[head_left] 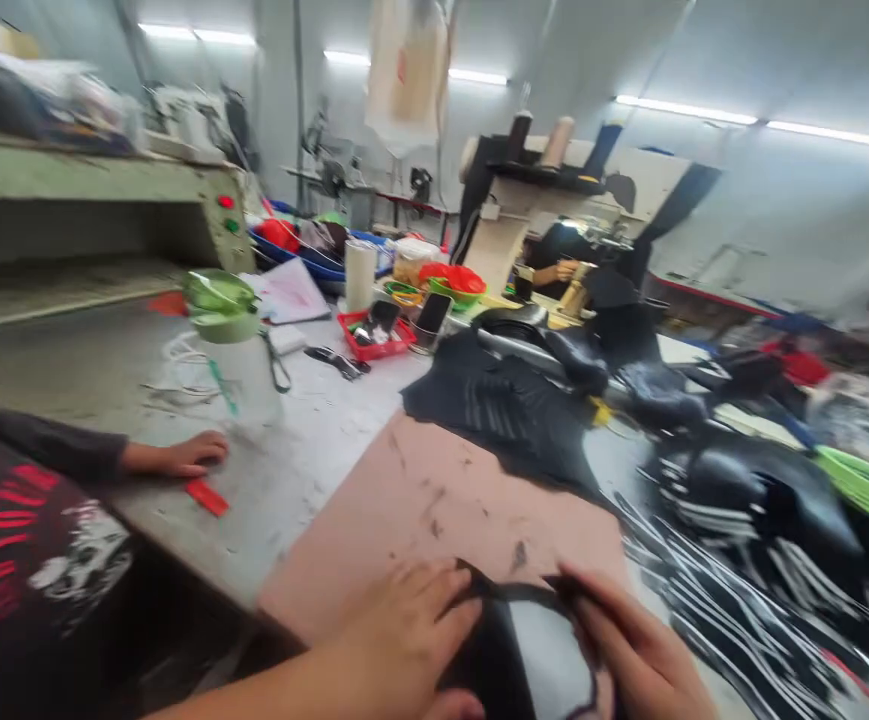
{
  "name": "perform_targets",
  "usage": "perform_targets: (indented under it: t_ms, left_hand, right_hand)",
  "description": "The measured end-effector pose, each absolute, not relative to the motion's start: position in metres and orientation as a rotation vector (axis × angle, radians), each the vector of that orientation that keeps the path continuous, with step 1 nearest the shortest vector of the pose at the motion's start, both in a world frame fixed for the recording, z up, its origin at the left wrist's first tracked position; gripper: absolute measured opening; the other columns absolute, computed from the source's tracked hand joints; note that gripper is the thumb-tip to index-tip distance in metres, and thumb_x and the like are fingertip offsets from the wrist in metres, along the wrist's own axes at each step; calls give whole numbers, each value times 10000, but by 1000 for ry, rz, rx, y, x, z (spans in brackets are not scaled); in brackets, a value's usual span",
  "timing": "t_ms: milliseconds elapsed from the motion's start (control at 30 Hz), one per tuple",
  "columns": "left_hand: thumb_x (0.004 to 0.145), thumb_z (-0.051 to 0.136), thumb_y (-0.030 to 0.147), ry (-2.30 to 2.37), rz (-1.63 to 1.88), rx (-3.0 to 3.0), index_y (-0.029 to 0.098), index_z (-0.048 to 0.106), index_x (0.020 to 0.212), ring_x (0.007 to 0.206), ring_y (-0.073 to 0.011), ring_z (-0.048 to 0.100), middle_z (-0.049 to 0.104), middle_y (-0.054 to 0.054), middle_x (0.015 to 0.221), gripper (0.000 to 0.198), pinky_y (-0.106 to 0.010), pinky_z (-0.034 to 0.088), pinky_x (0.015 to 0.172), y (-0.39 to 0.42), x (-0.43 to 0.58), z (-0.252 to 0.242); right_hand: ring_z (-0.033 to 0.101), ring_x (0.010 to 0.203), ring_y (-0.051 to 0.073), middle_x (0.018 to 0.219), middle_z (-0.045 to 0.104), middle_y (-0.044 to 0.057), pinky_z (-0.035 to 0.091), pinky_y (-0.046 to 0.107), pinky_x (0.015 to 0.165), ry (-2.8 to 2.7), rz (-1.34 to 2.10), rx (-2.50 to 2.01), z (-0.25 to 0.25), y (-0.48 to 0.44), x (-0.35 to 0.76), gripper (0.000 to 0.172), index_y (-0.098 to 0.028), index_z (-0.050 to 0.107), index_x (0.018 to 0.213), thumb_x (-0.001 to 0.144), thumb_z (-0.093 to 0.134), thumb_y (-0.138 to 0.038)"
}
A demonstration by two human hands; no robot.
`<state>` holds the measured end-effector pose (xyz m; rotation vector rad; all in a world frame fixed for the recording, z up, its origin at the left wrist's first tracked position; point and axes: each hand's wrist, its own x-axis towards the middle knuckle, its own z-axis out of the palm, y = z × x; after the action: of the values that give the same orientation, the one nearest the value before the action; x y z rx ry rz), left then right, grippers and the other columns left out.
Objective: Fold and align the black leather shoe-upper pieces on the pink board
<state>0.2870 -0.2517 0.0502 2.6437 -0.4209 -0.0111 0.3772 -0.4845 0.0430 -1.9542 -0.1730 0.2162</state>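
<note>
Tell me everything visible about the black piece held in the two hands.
The black piece is a thin, flexible cut-out, fabric or synthetic leather by its look, blurred by motion. A narrow strip arches across its top, framing a pale grey opening or panel; which, I cannot tell. It lies over the near edge of the pink board, cut off by the picture's bottom edge. The left hand holds its left side, the right hand pinches the strip's right end.

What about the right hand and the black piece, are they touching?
Touching. The head view shows fingers of the right hand pinching the edge of the black piece.
</note>
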Motion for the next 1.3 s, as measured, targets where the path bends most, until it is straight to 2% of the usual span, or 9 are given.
perform_targets:
  t_ms: [67,167,300,400,533,700,800,1067,1300]
  left_hand:
    - [751,632,370,-633,-192,2783,132,506,1263,1216,-336,461,464,-179,1336,579,-466,442,967,-268,281,39]
    - [744,609,285,-740,-10,2900,144,483,1283,1198,-314,487,468,-157,1335,571,-421,460,944,-271,280,18]
    - [734,589,314,-707,275,2992,222,508,1256,1192,-315,487,519,-55,1316,536,-411,451,922,-264,280,8]
    - [733,576,370,-734,359,3016,173,506,1259,1115,-298,550,547,-105,1280,567,-358,466,868,-261,279,8]
    - [781,524,437,-662,422,2973,131,510,1257,1134,-242,539,527,-128,1295,566,-290,399,949,-260,279,5]
    - [806,453,569,-618,217,2886,126,580,1193,1179,-293,501,543,-150,1274,601,-342,400,967,-265,287,16]
    - [781,519,528,-664,242,2931,114,602,1161,1178,-296,502,562,-162,1246,568,-339,386,979,-271,289,20]
    - [861,390,407,-772,493,3003,92,597,1149,1101,-260,552,588,-142,1218,474,-351,315,942,-267,282,9]
    - [845,433,487,-653,416,2951,138,623,1123,1188,-266,485,580,-127,1235,485,-350,264,1002,-268,288,18]
  right_hand:
    - [569,588,163,790,635,48,503,289,513,-270,294,-1940,54,-466,390,413,-224,680,1007,731,607,-521]
    - [527,533,133,647,593,20,469,249,466,-319,492,-1882,62,-435,406,322,-174,659,830,681,620,-457]
    - [489,481,84,546,488,-57,430,191,449,-308,767,-1849,49,-404,414,107,-185,515,706,728,566,-277]
    - [460,436,65,534,481,-71,375,165,397,-279,885,-1881,36,-397,418,101,-184,461,679,749,533,-193]
    - [421,382,46,489,468,-85,345,159,391,-247,948,-1872,30,-402,422,129,-182,439,666,747,529,-226]
    - [415,388,43,500,476,-84,340,174,408,-168,894,-1731,28,-407,423,330,-187,434,674,647,598,-472]
    - [416,392,46,504,474,-81,341,180,412,-171,885,-1736,27,-408,422,379,-188,437,672,620,604,-524]
    - [442,415,58,539,494,-59,339,173,415,-303,903,-1953,29,-410,417,152,-182,454,670,753,543,-272]
    - [460,471,97,508,474,-50,325,208,463,-462,775,-2206,33,-405,414,172,-198,451,619,772,527,-215]
